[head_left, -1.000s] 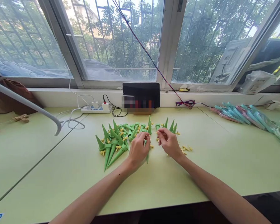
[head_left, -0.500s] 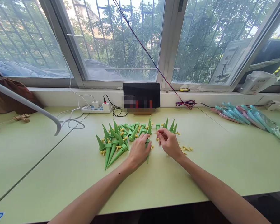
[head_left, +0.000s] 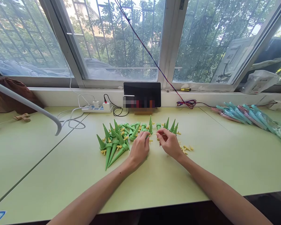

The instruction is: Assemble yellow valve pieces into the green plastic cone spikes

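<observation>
My left hand (head_left: pixel 139 149) is curled round a green spike, mostly hidden under the palm and fingers, with a yellow piece poking out beside the fingertips. Just to the right, my right hand (head_left: pixel 170 143) pinches a small pale yellow piece (head_left: pixel 155 134) between thumb and forefinger. Many green cone-shaped spikes (head_left: pixel 113 150) with yellow T-shaped pieces lie or stand left of my left hand. A few more green spikes (head_left: pixel 172 126) stand behind my right hand. Loose yellow pieces (head_left: pixel 186 148) lie to its right.
A black tablet (head_left: pixel 142 95) stands at the back by the window. Left of it are a white power strip (head_left: pixel 97 109) and cables. Bagged blue and pink items (head_left: pixel 245 115) lie far right. A white curved arm (head_left: pixel 25 103) crosses the left side.
My left hand has turned slightly, and the green spike in it is now mostly hidden. A yellow piece shows beside its fingertips. My right hand has hardly moved.
</observation>
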Available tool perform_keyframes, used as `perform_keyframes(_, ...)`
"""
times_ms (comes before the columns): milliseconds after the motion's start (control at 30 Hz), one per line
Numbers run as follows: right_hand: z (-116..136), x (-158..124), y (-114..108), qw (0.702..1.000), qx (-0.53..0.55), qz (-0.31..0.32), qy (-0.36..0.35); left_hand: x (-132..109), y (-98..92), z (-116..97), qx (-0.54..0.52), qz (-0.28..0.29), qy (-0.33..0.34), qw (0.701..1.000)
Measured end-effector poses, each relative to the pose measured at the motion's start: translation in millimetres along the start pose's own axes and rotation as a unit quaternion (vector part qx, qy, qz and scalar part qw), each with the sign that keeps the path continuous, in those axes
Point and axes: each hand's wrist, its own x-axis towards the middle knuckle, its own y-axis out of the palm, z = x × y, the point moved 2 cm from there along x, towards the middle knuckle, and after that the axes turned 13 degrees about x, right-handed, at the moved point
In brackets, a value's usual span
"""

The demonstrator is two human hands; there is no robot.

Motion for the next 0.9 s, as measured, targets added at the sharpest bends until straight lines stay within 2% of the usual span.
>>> perform_keyframes(167,1.2,0.1,1.3,1.000,-0.014,0.017,0.007,0.9,0.0,0.8,-0.014,-0.027,0.006,1.000)
perform_keyframes(433,1.9,-0.6,2.6,0.999,-0.021,0.040,0.013,0.3,0.5,1.5,-0.023,-0.041,0.008,0.999)
perform_keyframes(900,4.2,-2.5,3.7,0.996,-0.020,0.086,0.032,0.5,-1.2,-3.5,-0.043,-0.034,0.000,0.998)
